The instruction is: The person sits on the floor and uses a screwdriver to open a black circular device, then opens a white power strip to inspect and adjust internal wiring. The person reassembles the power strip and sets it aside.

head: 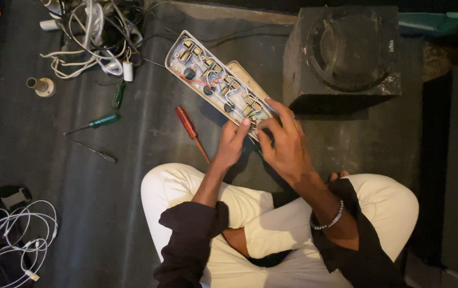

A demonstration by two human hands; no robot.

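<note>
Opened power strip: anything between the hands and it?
Nothing visible. Both hands already touch the near end of the opened power strip: left hand and right hand have fingertips on its wiring. The red-handled screwdriver lies apart, to the left.

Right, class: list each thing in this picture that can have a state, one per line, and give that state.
Power strip: opened, wiring exposed, lying on the floor.
Back cover: off, lying under the strip.
Left hand: fingertips on the strip's near end.
Right hand: fingers on the same end.
Red screwdriver: lying loose, untouched.
Green screwdriver: lying loose, untouched.
Speaker box: standing on the floor.
White cables: tangled.
</note>
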